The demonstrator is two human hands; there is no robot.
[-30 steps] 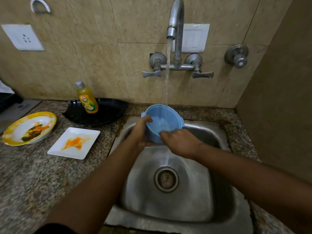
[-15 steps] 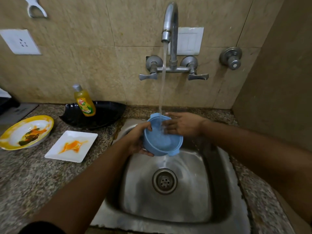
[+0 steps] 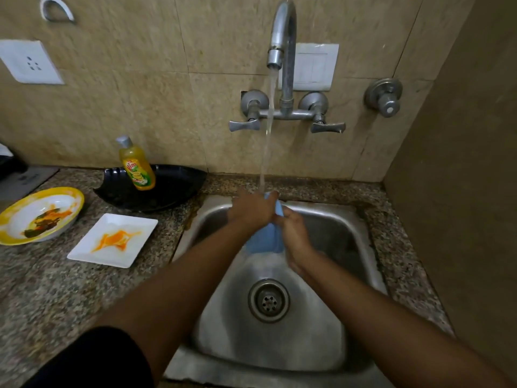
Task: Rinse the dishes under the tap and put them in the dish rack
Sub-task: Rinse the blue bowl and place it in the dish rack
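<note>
Light-blue plastic bowl [image 3: 264, 239], tipped on edge under the running metal tap [image 3: 282, 46], gripped between left hand [image 3: 251, 211] and right hand [image 3: 293, 233].

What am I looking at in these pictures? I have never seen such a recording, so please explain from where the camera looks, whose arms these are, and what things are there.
There is no machine here. A person wears one wide-angle camera on the head, so you look forward and down along their own two bare arms. The left hand and the right hand together hold a blue bowl over the steel sink, under water running from the wall tap. The hands cover much of the bowl, which is tilted on its side. On the stone counter to the left lie a white square plate with orange stains, a yellow-rimmed bowl with food remains, and a black dish with a yellow bottle of dish soap in front of it. No dish rack is visible.
</note>
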